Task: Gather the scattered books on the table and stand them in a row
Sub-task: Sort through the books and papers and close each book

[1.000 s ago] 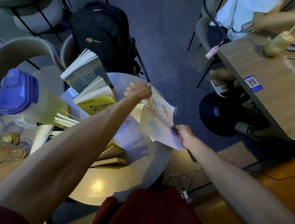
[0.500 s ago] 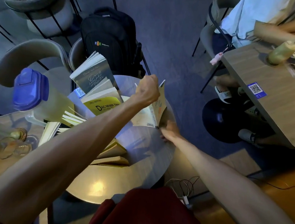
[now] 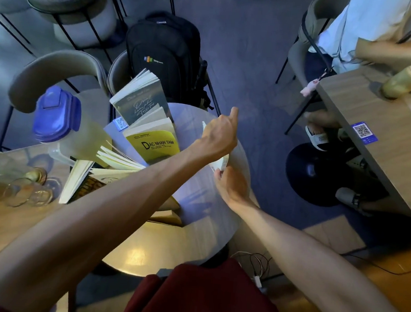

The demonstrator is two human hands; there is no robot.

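A second ago the thin book (image 3: 220,163) hung open between the two hands, its illustrated pages spread out past the bench edge. Now it is folded shut and set nearly upright on the round bench (image 3: 196,192), at about 2 o'clock from the bench's middle. Most of it is hidden: only a pale sliver shows beneath the left hand (image 3: 217,137), which is closed over its top edge with one finger sticking out. The right hand (image 3: 231,186) has come in from the overhang and presses its fingertips against the book's lower near corner, so both hands are clamped on the same book, close together.

The yellow book (image 3: 155,143) and the grey book (image 3: 142,101) lean upright at 11 o'clock, well apart from the thin one. Other books (image 3: 115,160) lie open or flat at 9 o'clock, by the jug (image 3: 57,117).

Closing the book was likely the needed step before it can join the standing pair; it seems it has yet to be slid across to them.
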